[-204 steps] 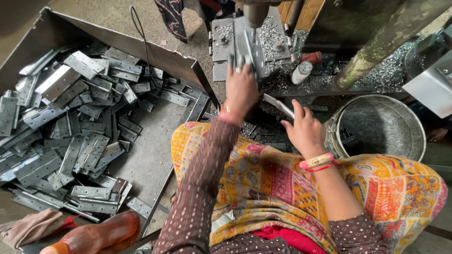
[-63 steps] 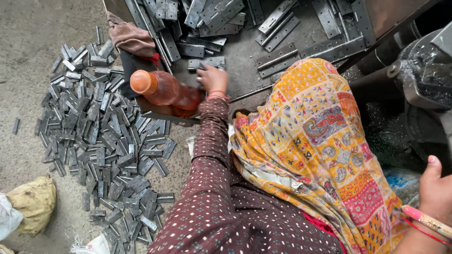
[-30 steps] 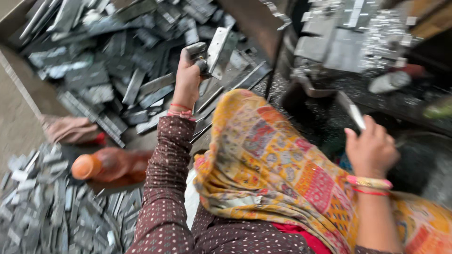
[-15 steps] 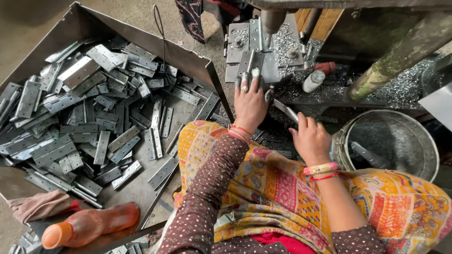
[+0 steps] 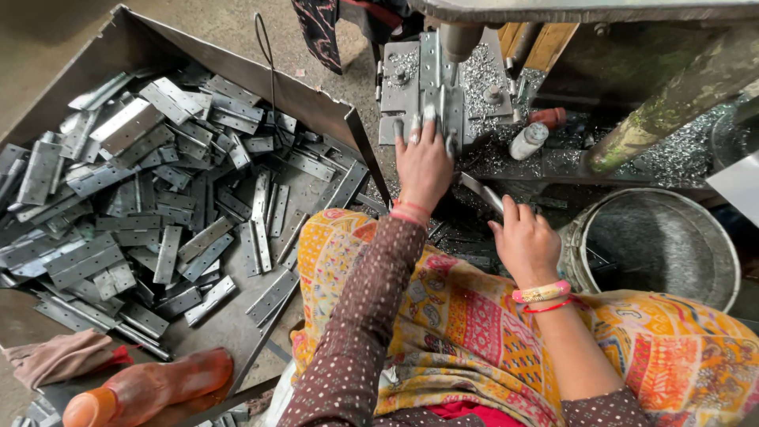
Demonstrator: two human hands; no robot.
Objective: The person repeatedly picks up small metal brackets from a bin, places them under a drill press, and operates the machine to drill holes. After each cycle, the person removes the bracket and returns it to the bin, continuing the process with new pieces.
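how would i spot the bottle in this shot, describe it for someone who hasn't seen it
Start at the big metal tray full of grey hinge plates on the left. Follow its near edge to the bottom left corner: the bottle lies on its side beside a pinkish rag. It is the only orange thing among grey metal.

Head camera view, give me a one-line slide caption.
Left hand presses a metal piece on the press bed; right hand grips a flat metal strip, beside a tray of grey hinge plates.

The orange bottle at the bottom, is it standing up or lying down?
Lying down. The orange bottle rests on its side on the metal tray's edge, its cap end pointing to the lower left, beside a pinkish cloth.
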